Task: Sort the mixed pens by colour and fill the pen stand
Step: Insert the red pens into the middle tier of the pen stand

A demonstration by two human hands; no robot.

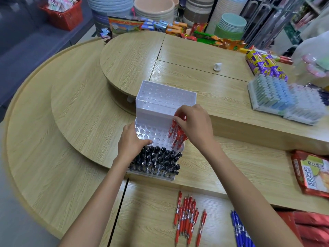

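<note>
A clear plastic pen stand with three steps (165,97) stands in the middle of the light wooden counter (80,122), its steps rising away from the person. The lowest step is full of black pens (160,161). They stand in their holes with the long axis nearly vertical and the tops upward.

On the right side of the middle step there is a group of red pens (176,134). They also stand with tips down in the holes and lean a little. The right hand (194,122) is over them; its fingers are curled and its thumb and forefinger pinch the tops of these pens.

The left hand (131,141) rests on the left part of the middle step. Its fingers lie close together, only slightly bent, and point to the right, just behind the black pens.

On the lower shelf near the person, loose red pens (187,216) lie flat, their long axis running away from the person and the tips toward the person. Right of them, blue pens (240,229) lie flat in almost the same direction.
</note>
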